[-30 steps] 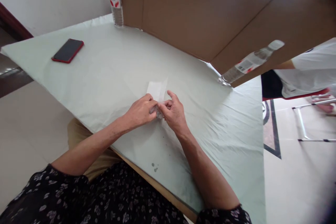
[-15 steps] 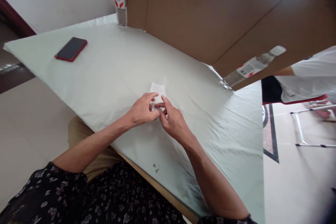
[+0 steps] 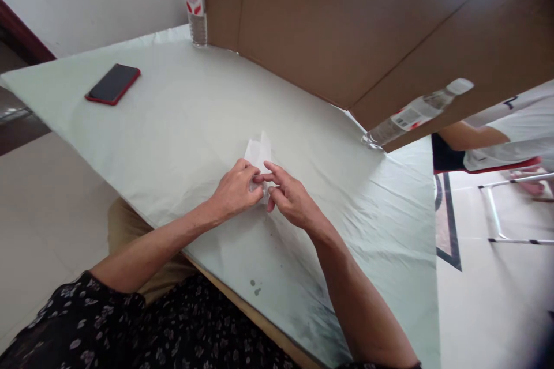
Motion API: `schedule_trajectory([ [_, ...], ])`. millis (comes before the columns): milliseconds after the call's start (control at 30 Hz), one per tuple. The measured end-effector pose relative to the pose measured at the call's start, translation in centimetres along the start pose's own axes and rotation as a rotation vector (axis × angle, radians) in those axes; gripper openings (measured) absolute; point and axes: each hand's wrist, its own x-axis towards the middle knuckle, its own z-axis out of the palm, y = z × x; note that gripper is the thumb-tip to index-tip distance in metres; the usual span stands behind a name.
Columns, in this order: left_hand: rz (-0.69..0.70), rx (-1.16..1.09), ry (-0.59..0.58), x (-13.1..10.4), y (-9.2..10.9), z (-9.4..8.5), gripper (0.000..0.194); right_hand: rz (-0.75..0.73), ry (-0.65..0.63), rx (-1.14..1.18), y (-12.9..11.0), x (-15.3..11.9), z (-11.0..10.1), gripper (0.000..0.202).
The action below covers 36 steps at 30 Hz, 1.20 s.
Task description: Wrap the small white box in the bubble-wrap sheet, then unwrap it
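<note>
A small, thin white sheet [image 3: 258, 153], like paper or tissue, stands creased just beyond my fingers, its upper edge folded into points. My left hand [image 3: 236, 190] is closed, with thumb and fingers pinched on the near part of this sheet. From the other side my right hand [image 3: 289, 196] reaches in, its index finger stretched to the left fingertips and its thumb held apart. Something whitish and partly see-through shows between the hands; the fingers hide most of it.
A pale green cloth [image 3: 182, 104] covers the table. A phone with a red edge [image 3: 113, 84] lies at the left. Water bottles stand by the cardboard panel [image 3: 303, 23]: one at the back left [image 3: 196, 6], one at the right [image 3: 415, 115]. Beyond it, a person's arm [image 3: 476, 134] shows.
The left fingers have closed in on the sheet, and its far end now rises in folded points. My right thumb has drawn back from the left hand. The other person's arm has shifted.
</note>
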Motion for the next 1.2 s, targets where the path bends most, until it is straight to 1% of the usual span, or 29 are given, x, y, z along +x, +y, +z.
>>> schedule_trajectory([
  [100, 0.022, 0.008, 0.016, -0.1, -0.3, 0.2, 0.020, 0.006, 0.139, 0.086, 1.2, 0.4, -0.2, 0.047],
  [167, 0.030, 0.019, 0.014, -0.3, -0.4, 0.3, 0.025, -0.025, 0.221, 0.034, 2.1, 0.7, -0.4, 0.043],
  [200, 0.030, 0.033, 0.017, -0.4, -0.4, 0.3, 0.027, -0.045, 0.232, -0.010, 2.4, 1.0, -0.5, 0.042],
  [300, 0.064, 0.113, 0.047, -0.5, -0.2, 0.1, 0.034, -0.080, 0.202, -0.132, 3.1, 1.8, -0.7, 0.040],
  [400, 0.194, 0.216, 0.063, -0.3, 0.0, -0.3, 0.040, -0.072, 0.170, -0.175, 3.3, 2.5, -0.7, 0.039],
  [500, 0.368, 0.288, 0.007, 0.3, -0.1, -0.8, 0.033, -0.060, 0.152, -0.164, 3.4, 3.0, -0.8, 0.036],
  [567, 0.434, 0.288, -0.011, 0.6, -0.3, -0.8, 0.026, -0.043, 0.147, -0.135, 3.5, 3.3, -0.9, 0.034],
  [667, 0.465, 0.239, 0.042, 0.7, -0.8, -0.5, 0.021, 0.014, 0.196, -0.079, 3.9, 4.0, -1.4, 0.030],
  [767, 0.492, 0.190, 0.093, 0.5, -1.0, -0.2, 0.018, 0.134, 0.240, 0.002, 4.4, 5.2, -2.1, 0.031],
  [867, 0.499, 0.162, 0.097, 0.4, -1.0, -0.1, 0.018, 0.275, 0.199, 0.146, 4.7, 6.6, -2.3, 0.043],
  [933, 0.496, 0.156, 0.095, 0.4, -0.8, -0.1, 0.018, 0.328, 0.164, 0.237, 4.7, 7.4, -2.2, 0.049],
  [1033, 0.486, 0.143, 0.097, 0.4, -0.6, -0.2, 0.019, 0.342, 0.121, 0.307, 4.5, 8.3, -1.7, 0.047],
  [1200, 0.482, 0.138, 0.106, 0.5, -0.6, -0.2, 0.019, 0.334, 0.108, 0.357, 4.3, 8.8, -1.5, 0.037],
])
